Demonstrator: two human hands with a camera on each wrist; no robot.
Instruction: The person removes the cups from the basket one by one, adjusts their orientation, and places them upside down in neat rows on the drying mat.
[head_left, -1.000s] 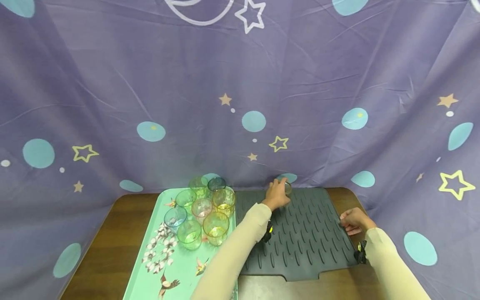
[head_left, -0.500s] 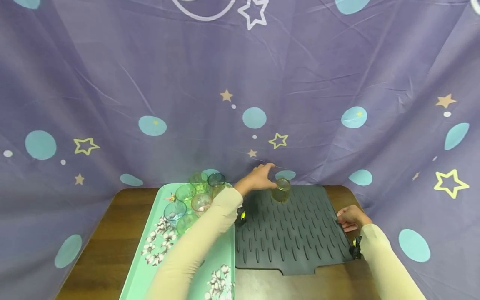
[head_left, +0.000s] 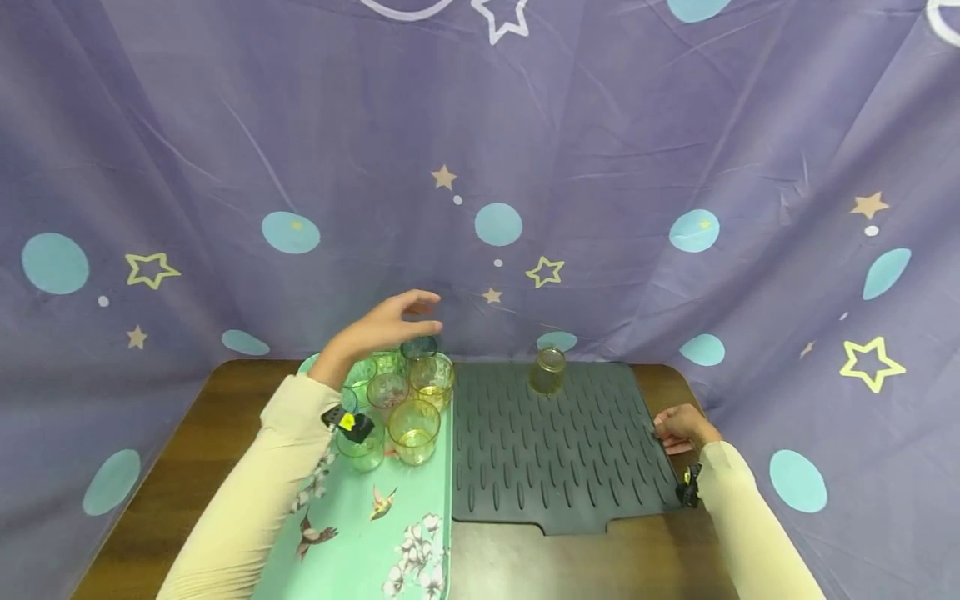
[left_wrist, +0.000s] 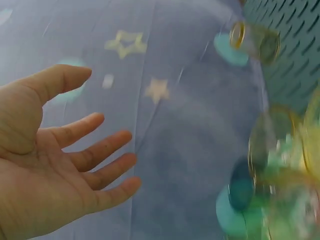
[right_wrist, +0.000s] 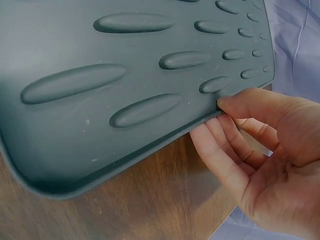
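Over the back of the mint-green tray [head_left: 348, 525], my left hand [head_left: 382, 325] hovers with nothing in it, its fingers spread in the left wrist view. Below it stand several coloured clear glasses, among them a dark blue glass [head_left: 418, 347], an amber glass [head_left: 414, 433] and a pink glass [head_left: 387, 392]; my left arm partly hides others. A yellowish glass [head_left: 547, 375] stands by itself near the back of the dark grey ridged drying mat [head_left: 562, 450]. My right hand [right_wrist: 270, 155] pinches the mat's right edge, thumb on top and fingers underneath.
A brown wooden table [head_left: 180, 433] carries the tray on the left and the mat on the right. A purple curtain [head_left: 600, 167] with stars and blue spots hangs directly behind them.
My left hand has let go of the yellowish glass on the mat and moved left, over the tray. My right hand has kept its pinch on the mat's edge.
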